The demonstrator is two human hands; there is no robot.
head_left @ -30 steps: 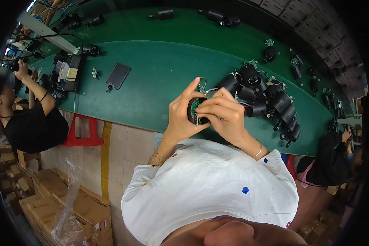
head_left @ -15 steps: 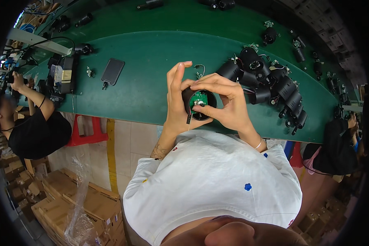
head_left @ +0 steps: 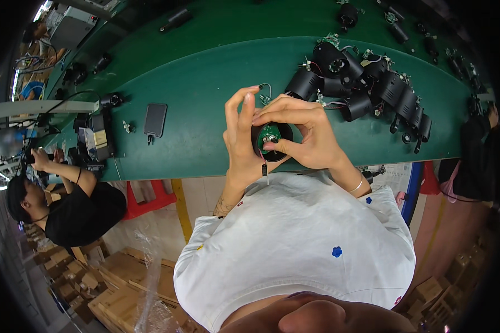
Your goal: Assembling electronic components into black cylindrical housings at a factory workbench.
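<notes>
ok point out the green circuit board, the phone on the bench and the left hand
green circuit board (head_left: 269,134), head view, on its green face inside the black housing
phone (head_left: 155,119), head view, middle of its dark back
left hand (head_left: 240,141), head view, on the palm

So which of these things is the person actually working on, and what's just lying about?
In hand:
- black round housing with a green circuit board, held by left hand and right hand

Lying about:
- pile of black housings
- dark phone
- green table

Brown cardboard boxes (head_left: 125,283) are sitting below-left of your green table (head_left: 205,111); a dark phone (head_left: 155,119) is lying screen-up on it.
</notes>
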